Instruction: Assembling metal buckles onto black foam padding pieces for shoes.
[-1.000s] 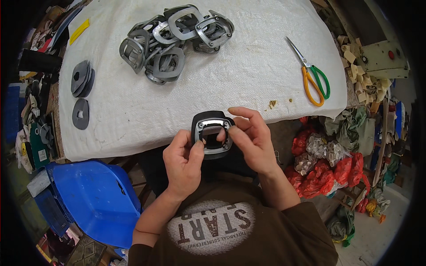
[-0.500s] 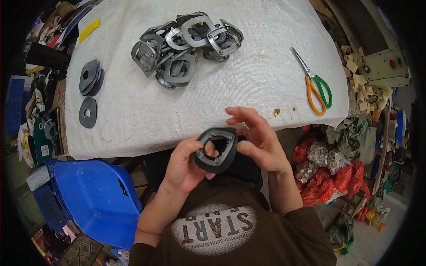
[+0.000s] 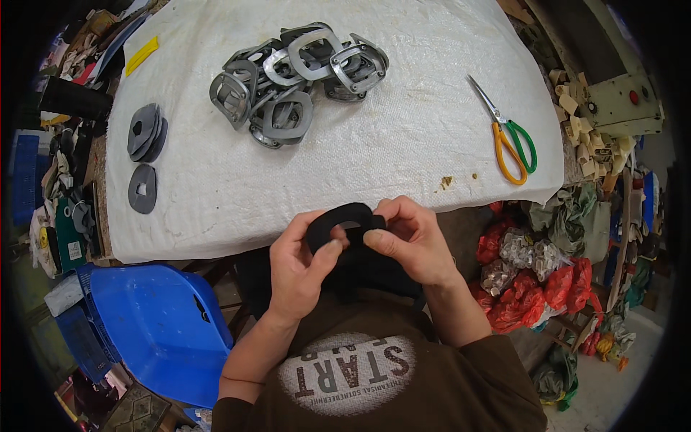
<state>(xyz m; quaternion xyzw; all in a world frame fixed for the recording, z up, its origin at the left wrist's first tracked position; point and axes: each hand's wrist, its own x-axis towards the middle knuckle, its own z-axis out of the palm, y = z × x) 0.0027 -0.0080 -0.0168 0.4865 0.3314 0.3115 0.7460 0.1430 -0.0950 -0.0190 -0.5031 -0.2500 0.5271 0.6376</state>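
Just off the near edge of the table, both hands hold a black ring-shaped piece [image 3: 332, 219]. My left hand [image 3: 296, 263] grips its left side, thumb on the near face. At its right side my right hand [image 3: 414, 241] pinches the rim between thumb and fingers. The grey metal frame inside the piece is turned out of sight now. A pile of grey metal frames [image 3: 311, 54] with square openings lies at the table's far middle. Over to the left are a stack of flat grey pads [image 3: 144, 133] and a single pad [image 3: 142, 201] with a hole in it.
White woven sheeting covers the table [image 3: 403, 144]. Scissors [image 3: 507, 140] with orange and green handles lie at its right, a yellow strip [image 3: 142, 56] at the far left. A blue plastic chair [image 3: 155, 317] stands at lower left. Red plastic bags [image 3: 518, 299] sit at right.
The ring-shaped piece has been turned over, so its black side shows instead of the grey frame. My right hand's raised fingers have come down and closed on its rim.
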